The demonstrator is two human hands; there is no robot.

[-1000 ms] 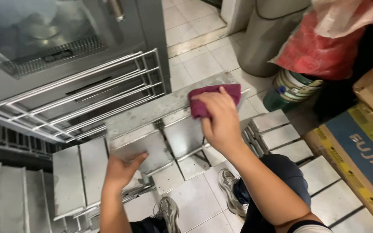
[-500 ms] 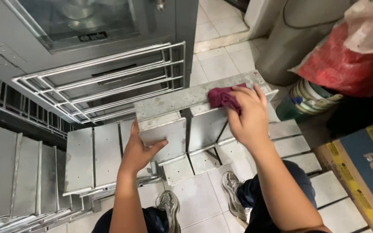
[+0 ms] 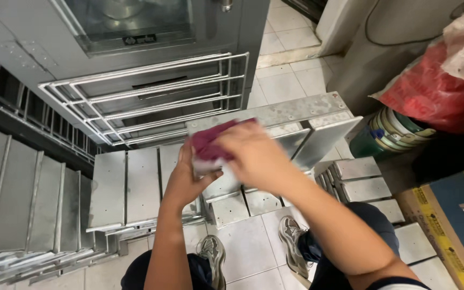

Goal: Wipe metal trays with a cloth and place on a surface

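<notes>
Right hand (image 3: 253, 153) closed over a maroon cloth (image 3: 210, 142), pressing it flat on the strapped set of metal loaf tins (image 3: 296, 115). Left hand (image 3: 186, 180) just beneath, fingers wrapped on the set's near-left corner, steadying. Best done with firm, even strokes along the top strip, tins braced against tipping. Further left, more tin sets (image 3: 127, 185), nothing visible inside. Off right, a green bucket (image 3: 390, 134), contents hidden under a red bag (image 3: 430, 94).
</notes>
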